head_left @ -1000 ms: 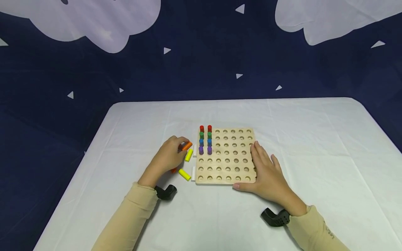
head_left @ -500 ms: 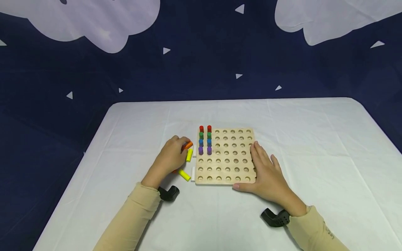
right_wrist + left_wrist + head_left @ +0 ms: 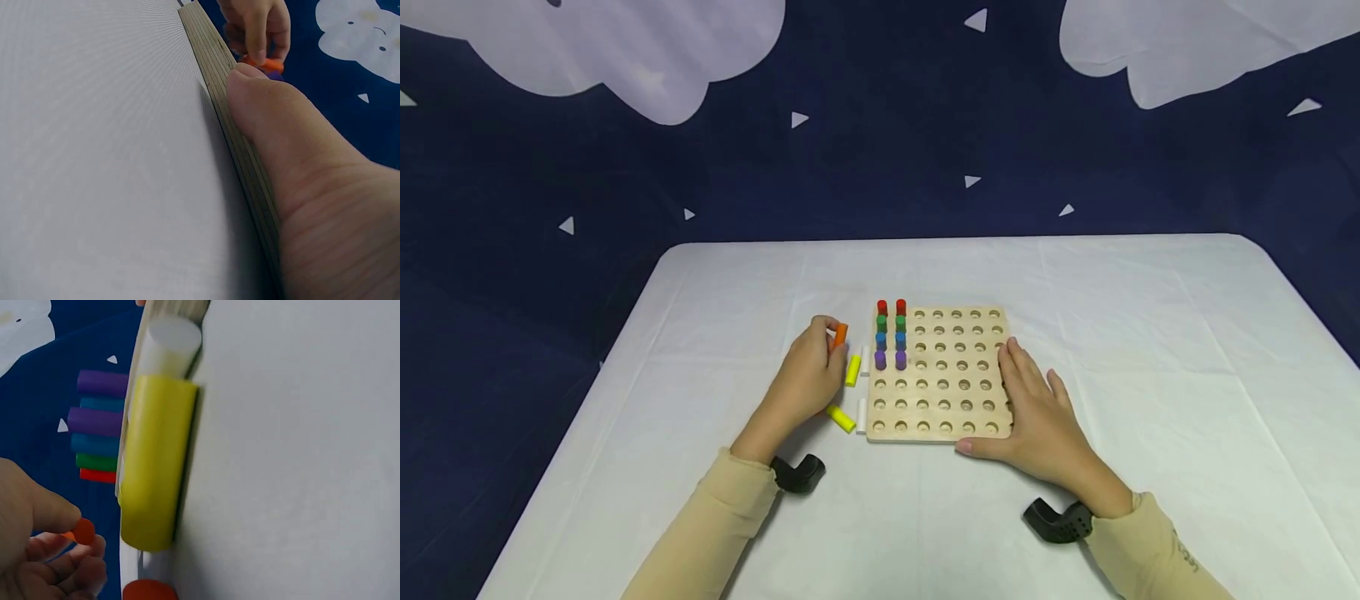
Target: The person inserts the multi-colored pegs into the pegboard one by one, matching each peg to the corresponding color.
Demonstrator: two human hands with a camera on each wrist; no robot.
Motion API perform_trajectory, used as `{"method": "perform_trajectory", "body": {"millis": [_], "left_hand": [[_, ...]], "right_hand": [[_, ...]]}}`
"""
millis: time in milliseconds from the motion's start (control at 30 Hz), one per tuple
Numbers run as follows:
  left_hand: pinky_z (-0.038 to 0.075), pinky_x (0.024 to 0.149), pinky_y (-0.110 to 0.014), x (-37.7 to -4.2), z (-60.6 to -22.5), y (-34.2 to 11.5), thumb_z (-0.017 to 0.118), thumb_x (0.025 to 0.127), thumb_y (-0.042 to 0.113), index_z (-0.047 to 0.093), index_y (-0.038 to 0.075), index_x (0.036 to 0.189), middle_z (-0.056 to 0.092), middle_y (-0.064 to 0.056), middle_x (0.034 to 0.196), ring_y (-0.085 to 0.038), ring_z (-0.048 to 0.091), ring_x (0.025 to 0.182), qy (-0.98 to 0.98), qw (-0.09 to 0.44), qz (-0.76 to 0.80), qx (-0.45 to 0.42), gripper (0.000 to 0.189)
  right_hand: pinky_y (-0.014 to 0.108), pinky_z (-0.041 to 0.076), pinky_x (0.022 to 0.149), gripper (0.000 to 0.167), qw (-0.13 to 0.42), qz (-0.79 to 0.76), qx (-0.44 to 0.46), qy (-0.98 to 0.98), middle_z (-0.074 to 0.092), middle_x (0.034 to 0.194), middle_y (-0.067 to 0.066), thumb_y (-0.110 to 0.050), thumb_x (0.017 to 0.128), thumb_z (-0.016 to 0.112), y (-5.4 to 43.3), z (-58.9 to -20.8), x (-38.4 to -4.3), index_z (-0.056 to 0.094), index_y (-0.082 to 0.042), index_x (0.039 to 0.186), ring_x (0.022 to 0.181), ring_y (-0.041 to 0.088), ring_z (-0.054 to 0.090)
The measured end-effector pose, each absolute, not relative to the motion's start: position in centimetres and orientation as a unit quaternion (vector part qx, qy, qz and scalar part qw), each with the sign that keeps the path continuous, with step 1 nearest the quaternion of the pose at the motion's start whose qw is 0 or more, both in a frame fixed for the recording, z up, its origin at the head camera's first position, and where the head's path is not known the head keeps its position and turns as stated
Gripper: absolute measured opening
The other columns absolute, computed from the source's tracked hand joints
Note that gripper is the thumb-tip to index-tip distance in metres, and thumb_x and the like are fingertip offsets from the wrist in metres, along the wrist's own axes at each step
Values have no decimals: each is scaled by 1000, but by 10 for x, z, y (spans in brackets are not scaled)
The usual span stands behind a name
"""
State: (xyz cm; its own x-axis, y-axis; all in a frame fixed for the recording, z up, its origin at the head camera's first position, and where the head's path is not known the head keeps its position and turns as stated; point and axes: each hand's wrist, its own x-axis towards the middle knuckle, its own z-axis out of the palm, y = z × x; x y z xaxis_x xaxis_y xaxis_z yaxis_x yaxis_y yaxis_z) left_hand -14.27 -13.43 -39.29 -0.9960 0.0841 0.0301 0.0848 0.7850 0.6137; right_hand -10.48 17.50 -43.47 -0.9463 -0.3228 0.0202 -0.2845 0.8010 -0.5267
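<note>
Pegboard [image 3: 955, 400] on desk [image 3: 925, 517], right hand [image 3: 1037, 417] spread wide against its right and near edges. Left hand [image 3: 805, 372] pinches orange peg [image 3: 841, 335] near board's left side. Yellow pegs [image 3: 853, 371] lie just right of left hand, white pegs [image 3: 861, 416] between those and board. Red pegs [image 3: 901, 307], green pegs [image 3: 900, 323], blue pegs [image 3: 900, 342], purple pegs [image 3: 900, 361] stand paired in board, between left hand and right hand.

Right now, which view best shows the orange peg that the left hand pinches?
The head view: the orange peg shows much of its length outside the left hand. Left wrist shows mainly its round end; right wrist shows it small and partly covered.
</note>
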Motion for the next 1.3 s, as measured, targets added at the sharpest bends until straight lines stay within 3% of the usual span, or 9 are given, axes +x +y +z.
{"method": "perform_trajectory", "body": {"millis": [400, 633, 733, 1000, 1300], "left_hand": [[42, 58, -25, -131, -385, -115, 62, 97, 19, 53, 10, 120, 65, -2, 97, -13, 50, 68, -927, 37, -368, -68, 26], [38, 48, -23, -124, -383, -99, 69, 94, 23, 57, 15, 118, 72, 1, 99, -8, 45, 54, -926, 40, -355, -121, 28], [37, 51, -23, -119, -382, -93, 70, 94, 24, 58, 15, 117, 73, 3, 98, -6, 42, 52, -928, 48, -339, -149, 28], [53, 72, -32, -116, -387, -81, 71, 92, 23, 62, 13, 112, 74, 0, 92, -14, 68, 78, -935, 83, -289, -190, 25], [46, 65, -29, -121, -390, -76, 73, 88, 20, 65, 13, 102, 70, 3, 75, -9, 51, 61, -943, 97, -237, -211, 17]], "right_hand": [[63, -1, 119, 141, 38, -272, -158, 949, -1, 168, 12, -82, 62, 71, 185, -438, -107, 1, -8, 159, 155, 34, 6], [61, -4, 119, 140, 35, -272, -154, 949, -2, 168, 12, -81, 63, 72, 190, -439, -107, 0, -8, 159, 155, 34, 5], [61, -4, 120, 139, 34, -271, -154, 950, -2, 168, 12, -80, 63, 72, 190, -438, -107, 0, -9, 159, 155, 34, 5], [61, -3, 120, 140, 32, -266, -156, 951, -1, 168, 13, -81, 64, 72, 192, -437, -109, 0, -9, 159, 155, 34, 5], [61, -4, 120, 139, 35, -268, -154, 950, -1, 167, 13, -80, 64, 72, 193, -435, -108, 0, -9, 159, 155, 35, 5]]}}
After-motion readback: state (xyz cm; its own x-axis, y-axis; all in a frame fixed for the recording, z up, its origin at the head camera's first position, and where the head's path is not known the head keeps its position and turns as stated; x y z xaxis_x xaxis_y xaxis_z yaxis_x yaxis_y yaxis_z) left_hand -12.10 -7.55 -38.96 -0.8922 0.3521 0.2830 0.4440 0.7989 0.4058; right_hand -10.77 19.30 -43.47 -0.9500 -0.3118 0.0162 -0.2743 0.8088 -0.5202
